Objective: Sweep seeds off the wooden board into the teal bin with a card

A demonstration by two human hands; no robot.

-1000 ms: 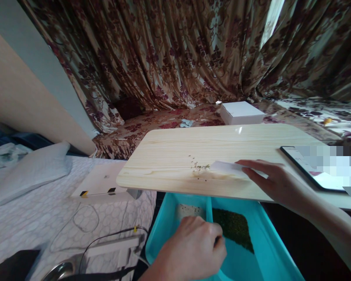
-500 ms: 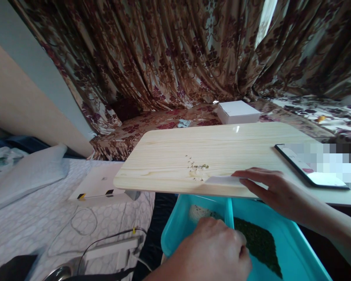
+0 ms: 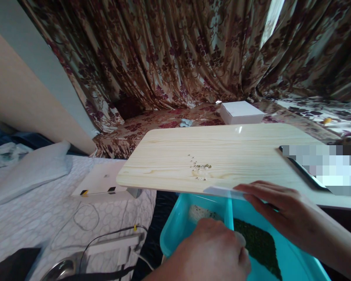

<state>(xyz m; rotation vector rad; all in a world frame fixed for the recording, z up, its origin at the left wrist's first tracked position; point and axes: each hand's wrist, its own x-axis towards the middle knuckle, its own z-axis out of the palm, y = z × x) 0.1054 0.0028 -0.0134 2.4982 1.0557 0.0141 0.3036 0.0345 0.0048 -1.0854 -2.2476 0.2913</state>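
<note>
My right hand (image 3: 280, 212) lies with fingers pressed flat on a white card (image 3: 220, 191) at the near edge of a light wooden table top (image 3: 222, 154). A small scatter of green and pale grains (image 3: 201, 169) sits on the wood just beyond the card. Below the edge is a turquoise divided tray (image 3: 175, 230); its right compartment holds green grains (image 3: 259, 244), its left one pale grains (image 3: 200, 212). My left hand (image 3: 213, 253) is curled closed over the tray's divider, gripping it.
A phone (image 3: 316, 169) lies on the table's right side. A white box (image 3: 241, 112) sits on the patterned cloth behind, under flowered curtains (image 3: 175, 50). Left are a quilted bed (image 3: 26, 210), a white flat box (image 3: 101, 181), cables and a metal bowl (image 3: 60, 270).
My right hand has dragged the card toward me, from the middle of the table to its near edge. The tray with my left hand shifted right under that edge.
</note>
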